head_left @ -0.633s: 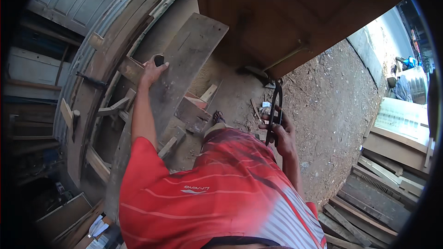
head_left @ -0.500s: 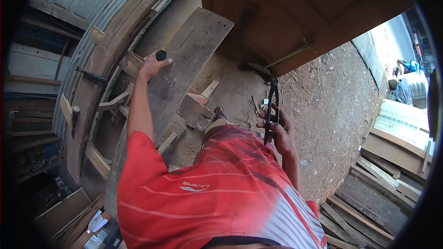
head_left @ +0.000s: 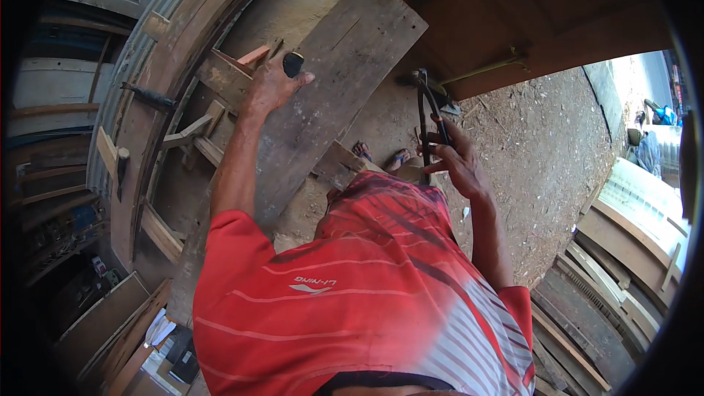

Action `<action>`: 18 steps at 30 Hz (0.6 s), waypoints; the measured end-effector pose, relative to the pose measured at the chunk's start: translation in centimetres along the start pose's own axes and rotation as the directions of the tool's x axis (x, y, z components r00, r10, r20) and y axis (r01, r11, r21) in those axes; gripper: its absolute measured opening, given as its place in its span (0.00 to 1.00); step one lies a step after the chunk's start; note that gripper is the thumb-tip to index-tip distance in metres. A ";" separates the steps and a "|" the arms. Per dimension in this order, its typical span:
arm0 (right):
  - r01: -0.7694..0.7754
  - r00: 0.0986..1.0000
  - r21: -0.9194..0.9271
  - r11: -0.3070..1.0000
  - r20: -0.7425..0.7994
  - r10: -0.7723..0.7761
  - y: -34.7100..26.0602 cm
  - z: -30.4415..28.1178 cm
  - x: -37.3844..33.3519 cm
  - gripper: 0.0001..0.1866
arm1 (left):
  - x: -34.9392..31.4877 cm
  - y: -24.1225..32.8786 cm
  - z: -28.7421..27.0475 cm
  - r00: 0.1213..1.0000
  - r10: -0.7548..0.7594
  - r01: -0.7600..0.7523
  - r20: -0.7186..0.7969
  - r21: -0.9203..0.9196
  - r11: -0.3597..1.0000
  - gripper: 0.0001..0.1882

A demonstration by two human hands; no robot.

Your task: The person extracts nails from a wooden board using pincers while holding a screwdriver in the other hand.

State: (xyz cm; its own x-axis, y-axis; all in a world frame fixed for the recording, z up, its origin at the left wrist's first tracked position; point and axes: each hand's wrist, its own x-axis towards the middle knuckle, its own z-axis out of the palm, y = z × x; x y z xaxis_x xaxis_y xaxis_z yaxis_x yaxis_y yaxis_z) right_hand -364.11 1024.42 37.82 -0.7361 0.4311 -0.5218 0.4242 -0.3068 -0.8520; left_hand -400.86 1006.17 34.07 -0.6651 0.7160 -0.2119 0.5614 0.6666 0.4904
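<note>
In the head view, the left hand [head_left: 270, 89] curls its fingers round a black, round-ended object [head_left: 293, 64] over the left edge of the worn wooden tabletop [head_left: 345, 66], its thumb stretched out across the boards. The right hand [head_left: 466, 167] grips the handles of dark long-handled pincers [head_left: 422, 114], held upright in front of the red shirt [head_left: 330, 271] with their head near the brown panel [head_left: 557, 22], above the dirt floor [head_left: 535, 147] and sandalled feet [head_left: 400, 159].
</note>
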 end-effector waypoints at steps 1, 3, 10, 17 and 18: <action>0.013 1.000 -0.021 1.000 -0.002 -0.013 -0.2 -0.2 0.3 0.33 | -0.1 0.4 0.1 0.999 0.025 -0.025 -0.043 0.013 1.000 0.46; 0.017 0.999 -0.067 0.998 0.028 -0.016 -0.9 -0.3 0.9 0.32 | -0.8 2.0 -0.7 0.999 -0.007 0.007 -0.043 -0.002 1.000 0.45; 0.042 0.989 -0.191 0.981 0.145 -0.014 -1.6 -2.2 3.3 0.33 | -4.2 6.2 -1.8 0.986 0.031 -0.016 -0.161 0.097 0.995 0.41; 0.104 0.987 -0.333 0.937 0.154 -0.055 -6.0 -4.8 6.0 0.33 | -6.6 9.7 -1.9 0.976 0.050 -0.005 -0.212 0.208 0.978 0.42; 0.107 0.986 -0.356 0.928 0.157 -0.053 -6.5 -5.0 6.2 0.33 | -6.9 9.9 -1.8 0.970 0.072 -0.019 -0.234 0.220 0.975 0.42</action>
State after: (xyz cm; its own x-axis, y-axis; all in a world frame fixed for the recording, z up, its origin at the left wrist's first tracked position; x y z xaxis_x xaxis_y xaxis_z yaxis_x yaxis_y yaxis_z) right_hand -368.79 1033.28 39.94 -0.8313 0.3085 -0.4623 0.5030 0.0636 -0.8620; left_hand -391.58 1007.46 41.88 -0.7197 0.6937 0.0278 0.6687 0.6818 0.2965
